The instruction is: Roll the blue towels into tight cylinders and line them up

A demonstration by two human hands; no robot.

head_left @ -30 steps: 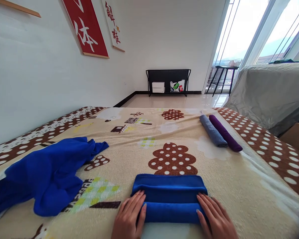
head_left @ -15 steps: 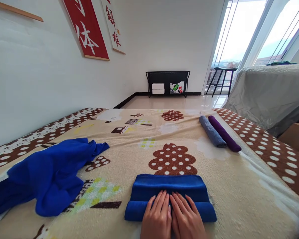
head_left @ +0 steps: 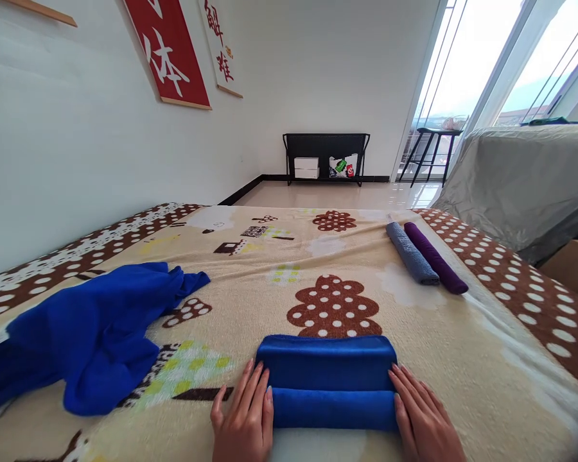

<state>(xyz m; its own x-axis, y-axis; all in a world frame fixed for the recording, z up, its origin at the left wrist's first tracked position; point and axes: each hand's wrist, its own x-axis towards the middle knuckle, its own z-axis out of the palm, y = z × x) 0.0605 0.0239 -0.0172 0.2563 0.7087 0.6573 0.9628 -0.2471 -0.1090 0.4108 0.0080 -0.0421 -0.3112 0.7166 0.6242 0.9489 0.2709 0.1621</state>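
Blue, smooth, part-rolled cloth (head_left: pixel 333 382) lies between the left hand (head_left: pixel 245 414) and right hand (head_left: pixel 426 414), fingers extended flat at its side edges; cream patterned fleece blanket (head_left: pixel 491 366) spreads widely rightward.

The near towel (head_left: pixel 334 409) is smooth cloth with a satiny sheen; the left cloth (head_left: pixel 91 340) looks matt. The blanket (head_left: pixel 486 359) is fuzzy plush, the grey roll (head_left: pixel 411 252) at right rough and nubbly. Far off, the floor (head_left: pixel 270 194) is glossy, the rack (head_left: pixel 326 145) metal-looking; the right-hand sheet (head_left: pixel 525 167) resembles crinkled plastic.
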